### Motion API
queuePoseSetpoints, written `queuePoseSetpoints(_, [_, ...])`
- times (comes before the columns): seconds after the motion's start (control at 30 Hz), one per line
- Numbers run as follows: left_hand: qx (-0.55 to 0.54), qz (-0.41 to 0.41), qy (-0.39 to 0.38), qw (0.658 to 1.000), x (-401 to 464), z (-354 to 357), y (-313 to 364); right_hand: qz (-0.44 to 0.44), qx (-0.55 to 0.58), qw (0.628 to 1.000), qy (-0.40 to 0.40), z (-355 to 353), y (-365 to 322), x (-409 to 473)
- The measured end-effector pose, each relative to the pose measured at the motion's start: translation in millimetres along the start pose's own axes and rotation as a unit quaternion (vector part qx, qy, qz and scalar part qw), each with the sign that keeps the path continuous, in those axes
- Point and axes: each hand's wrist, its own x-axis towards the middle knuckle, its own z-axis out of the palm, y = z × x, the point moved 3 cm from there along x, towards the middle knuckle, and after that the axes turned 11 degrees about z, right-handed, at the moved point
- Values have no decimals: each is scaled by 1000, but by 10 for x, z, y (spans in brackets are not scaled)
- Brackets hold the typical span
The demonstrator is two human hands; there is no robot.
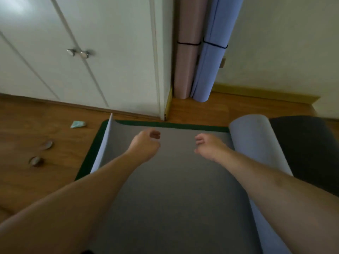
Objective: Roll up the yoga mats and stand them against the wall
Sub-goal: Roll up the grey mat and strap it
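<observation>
Hands over grey mat (174, 189): left hand (145, 145) and right hand (209, 145) hover loosely curled, holding nothing. The mat's rolled portion (253, 143) lies right of the fingers, nearest the right hand, its long axis running away from the person. Pink rolled mat (185, 61) and blue rolled mat (211, 61) stand beyond the fingers against the wall.

A flat grey yoga mat (174, 189) lies open on the floor. Its underside is light blue, and its left edge (102, 143) curls up so the blue shows. Its right side is curled over into a fat blue roll (255, 142). Under it lies a dark green mat (172, 124), showing along the far and left edges. A rolled pink mat (187, 52) and a rolled blue mat (212, 57) stand upright in the corner, side by side and touching, each with a thin black band around it.
</observation>
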Motion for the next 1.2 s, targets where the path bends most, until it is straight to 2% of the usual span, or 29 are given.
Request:
queuePoseSetpoints(0.1, [111,-72,-6,991,-719,-283,-795,16,-40,997,-67,871,108,-289])
queuePoseSetpoints(0.17, [198,-121,-3,973,-1014,-510,-1301,12,-32,995,-92,1357,83,-417])
queuePoseSetpoints(0.23, [268,-167,35,948,-1190,-713,-1654,0,-30,992,-119,1770,-27,-523])
queuePoseSetpoints(0.33, [265,-267,75,923,-1247,-935,-2046,-6,-31,987,-158,2284,-277,-559])
queuePoseSetpoints(0.4, [251,-311,38,916,-1206,-983,-2262,-4,-31,983,-179,2534,-445,-553])
queuePoseSetpoints(0.5, [245,-281,-26,927,-1058,-925,-2210,-12,-32,981,-189,2706,-645,-573])
queuePoseSetpoints(0.57, [138,-247,-15,959,-908,-797,-1897,-12,-4,978,-207,2677,-749,-652])
queuePoseSetpoints(0.67, [-84,-221,0,972,-697,-547,-1343,-13,99,957,-272,2414,-836,-841])
queuePoseSetpoints(0.83, [-221,-176,-17,959,-551,-311,-667,15,338,881,-331,1423,-463,-1069])
queuePoseSetpoints(0.87, [-235,-161,-40,958,-568,-227,-520,13,336,882,-328,1232,-346,-1105])
queuePoseSetpoints(0.9, [-238,-140,-70,959,-596,-110,-378,2,304,901,-308,1057,-231,-1135])
queuePoseSetpoints(0.97, [-200,-83,-139,966,-674,160,-111,-15,188,960,-208,775,-1,-1123])
queuePoseSetpoints(1.03, [-99,14,-217,971,-768,434,86,12,113,988,-109,549,236,-1111])
queuePoseSetpoints(1.07, [13,95,-252,963,-800,544,166,26,105,990,-94,461,372,-1089])
queuePoseSetpoints(1.1, [160,192,-273,929,-817,638,231,32,91,991,-96,386,505,-1068])
queuePoseSetpoints(1.17, [400,351,-282,798,-868,804,374,29,14,994,-107,264,770,-1007])
queuePoseSetpoints(1.2, [457,380,-295,748,-891,880,441,34,-13,993,-114,220,910,-979])
